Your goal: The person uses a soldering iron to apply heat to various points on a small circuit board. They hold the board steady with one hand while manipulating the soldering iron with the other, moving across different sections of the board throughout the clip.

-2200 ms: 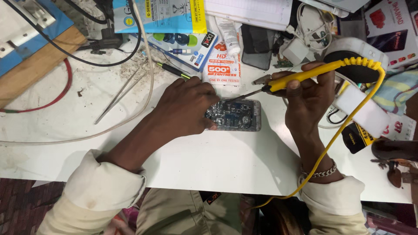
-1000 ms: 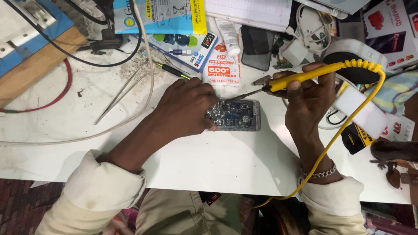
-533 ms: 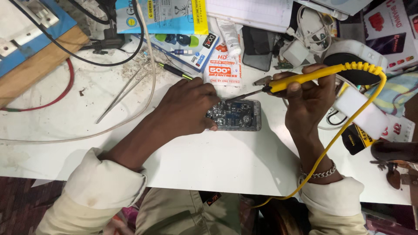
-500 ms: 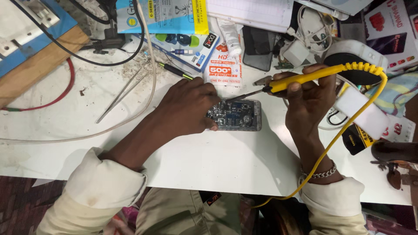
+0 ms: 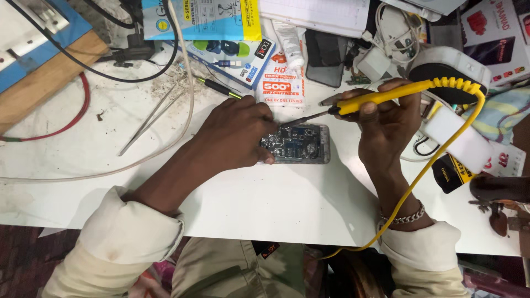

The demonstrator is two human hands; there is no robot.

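- The left hand [image 5: 234,135] presses on an opened phone [image 5: 298,144] lying on the white table [image 5: 265,204].
- The right hand [image 5: 386,118] grips a yellow soldering iron [image 5: 386,96], its tip just above the phone.

Opened phone [image 5: 298,144] left end hidden under left hand [image 5: 234,135], soldering iron [image 5: 386,96] tip contact too small to tell

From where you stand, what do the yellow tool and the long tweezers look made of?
The yellow tool looks like matte plastic, its handle uniformly coloured, with a thin, grey, probably metal tip. The tweezers look like bare metal: slim, silvery and faintly shiny.
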